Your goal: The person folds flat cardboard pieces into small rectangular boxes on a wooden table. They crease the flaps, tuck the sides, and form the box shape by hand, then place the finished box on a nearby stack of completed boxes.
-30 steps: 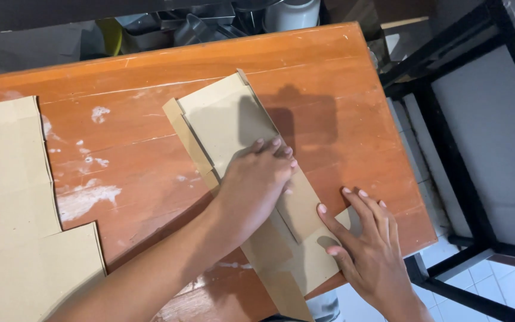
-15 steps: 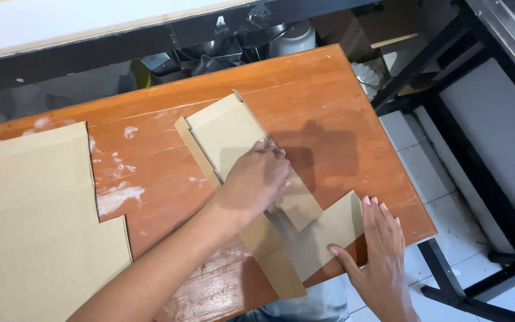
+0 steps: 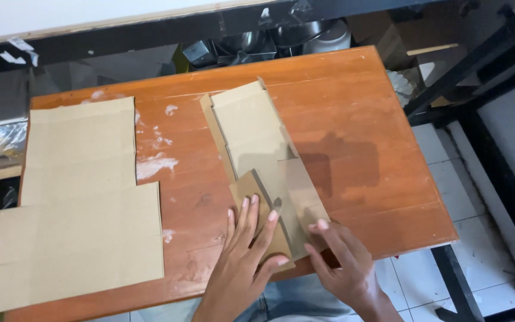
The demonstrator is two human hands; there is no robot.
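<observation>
A folded brown cardboard piece (image 3: 257, 137) lies lengthwise on the orange wooden table (image 3: 353, 119), its near flaps partly lifted. My left hand (image 3: 248, 250) rests flat with fingers spread on the near left flap (image 3: 256, 197), pressing it down. My right hand (image 3: 341, 262) sits at the near right corner of the cardboard by the table's front edge, fingers curled under or against the right flap (image 3: 302, 197).
A large flat cardboard sheet (image 3: 78, 203) covers the table's left part. White paint smears (image 3: 156, 164) mark the wood. Metal pots and clutter (image 3: 281, 39) sit behind the table. A black metal frame (image 3: 478, 89) stands to the right over a tiled floor.
My left hand slid from the middle of the cardboard back to its near flap. My right hand moved inward onto the near right corner. The camera view shifted so the table sits further right.
</observation>
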